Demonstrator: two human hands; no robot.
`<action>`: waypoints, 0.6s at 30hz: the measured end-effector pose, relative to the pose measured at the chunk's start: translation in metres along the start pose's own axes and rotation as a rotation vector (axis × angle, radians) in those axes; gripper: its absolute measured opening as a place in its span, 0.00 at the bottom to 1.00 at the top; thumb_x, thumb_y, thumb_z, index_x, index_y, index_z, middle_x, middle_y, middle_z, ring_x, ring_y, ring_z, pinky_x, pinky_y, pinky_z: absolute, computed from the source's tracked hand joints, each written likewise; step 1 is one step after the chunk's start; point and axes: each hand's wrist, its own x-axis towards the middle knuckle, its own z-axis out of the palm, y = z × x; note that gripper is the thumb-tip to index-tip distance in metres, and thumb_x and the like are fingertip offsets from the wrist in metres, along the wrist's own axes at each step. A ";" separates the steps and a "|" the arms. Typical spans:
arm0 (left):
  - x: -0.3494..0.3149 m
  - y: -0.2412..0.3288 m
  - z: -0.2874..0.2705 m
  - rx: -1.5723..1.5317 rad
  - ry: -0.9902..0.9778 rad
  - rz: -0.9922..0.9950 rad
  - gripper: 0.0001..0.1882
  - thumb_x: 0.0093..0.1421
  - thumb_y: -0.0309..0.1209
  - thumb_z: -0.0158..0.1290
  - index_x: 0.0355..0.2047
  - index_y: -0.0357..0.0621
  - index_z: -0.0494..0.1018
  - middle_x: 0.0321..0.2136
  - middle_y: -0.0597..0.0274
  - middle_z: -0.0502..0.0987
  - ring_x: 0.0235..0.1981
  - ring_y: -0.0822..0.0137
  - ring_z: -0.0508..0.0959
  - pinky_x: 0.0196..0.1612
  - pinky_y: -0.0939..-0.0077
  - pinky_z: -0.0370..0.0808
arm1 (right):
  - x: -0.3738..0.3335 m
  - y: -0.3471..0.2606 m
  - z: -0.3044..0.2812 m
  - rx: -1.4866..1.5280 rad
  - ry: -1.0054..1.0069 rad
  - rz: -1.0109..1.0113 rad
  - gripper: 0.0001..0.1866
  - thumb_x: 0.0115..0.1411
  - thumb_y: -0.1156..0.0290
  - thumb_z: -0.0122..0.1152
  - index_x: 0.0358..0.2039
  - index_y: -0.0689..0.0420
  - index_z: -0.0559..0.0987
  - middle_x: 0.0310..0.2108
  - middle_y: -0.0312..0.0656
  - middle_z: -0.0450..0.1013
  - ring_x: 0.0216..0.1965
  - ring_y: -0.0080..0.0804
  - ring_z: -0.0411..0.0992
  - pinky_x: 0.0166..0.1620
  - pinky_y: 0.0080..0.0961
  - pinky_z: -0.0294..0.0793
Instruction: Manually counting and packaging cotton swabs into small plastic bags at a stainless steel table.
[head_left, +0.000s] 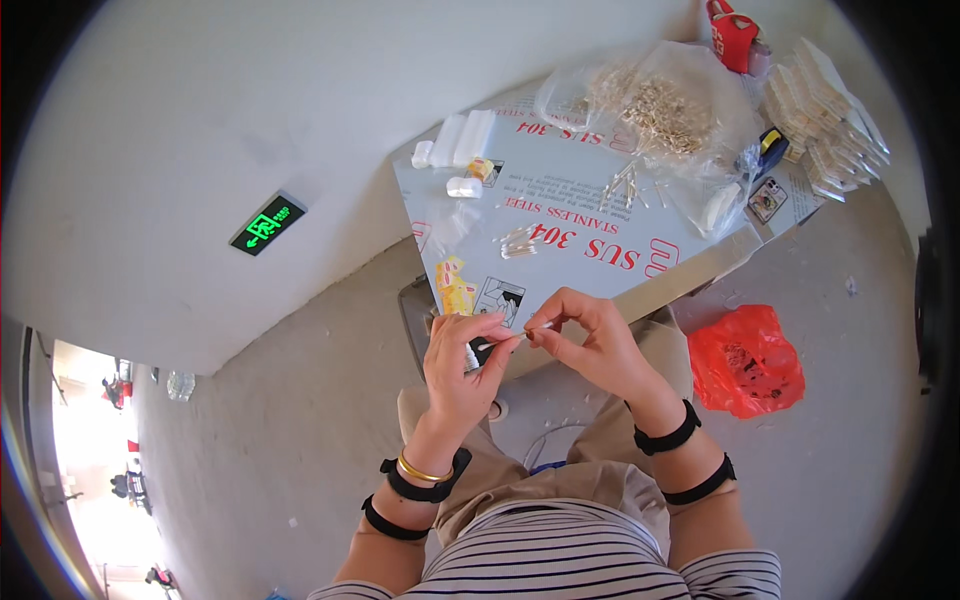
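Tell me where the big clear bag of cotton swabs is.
In the head view, the clear bag of cotton swabs sits toward the upper right, on the far side of the table, just left of the stacked packets.

From my remote post, I look through one head-worn fisheye facing down over a striped shirt (555, 550). The left hand (462, 358) and right hand (597, 345) sit close, the table (565, 185) beyond, the wall (330, 110) curving rimward.

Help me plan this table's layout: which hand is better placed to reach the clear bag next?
Probably the right hand: the clear bag lies ahead on that side. The left hand is farther off, near the yellow packets. Both hands hold a swab, though.
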 end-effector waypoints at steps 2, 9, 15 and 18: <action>-0.004 0.011 -0.006 0.002 0.008 0.013 0.23 0.52 0.21 0.66 0.46 0.46 0.71 0.28 0.66 0.82 0.33 0.68 0.78 0.44 0.70 0.71 | -0.010 -0.013 0.001 -0.062 0.008 -0.023 0.03 0.61 0.80 0.61 0.35 0.63 0.78 0.31 0.38 0.78 0.35 0.22 0.76 0.40 0.20 0.74; -0.016 0.048 -0.010 -0.262 0.004 -0.271 0.21 0.56 0.22 0.64 0.48 0.40 0.69 0.27 0.65 0.80 0.31 0.76 0.78 0.42 0.79 0.72 | -0.040 -0.042 0.004 -0.177 0.062 -0.063 0.04 0.58 0.81 0.62 0.35 0.63 0.80 0.30 0.40 0.77 0.32 0.26 0.75 0.37 0.23 0.73; -0.018 0.062 -0.014 -0.504 -0.066 -0.431 0.21 0.59 0.23 0.62 0.51 0.39 0.67 0.26 0.63 0.79 0.30 0.75 0.78 0.36 0.83 0.72 | -0.056 -0.057 0.004 -0.243 0.095 -0.146 0.04 0.57 0.82 0.62 0.35 0.63 0.80 0.30 0.42 0.76 0.33 0.32 0.76 0.36 0.26 0.74; -0.018 0.064 -0.014 -0.633 -0.109 -0.507 0.21 0.61 0.24 0.61 0.52 0.38 0.66 0.25 0.63 0.78 0.28 0.75 0.79 0.35 0.83 0.74 | -0.062 -0.060 0.001 -0.277 0.095 -0.170 0.04 0.58 0.82 0.61 0.34 0.63 0.79 0.29 0.42 0.76 0.33 0.32 0.76 0.35 0.26 0.74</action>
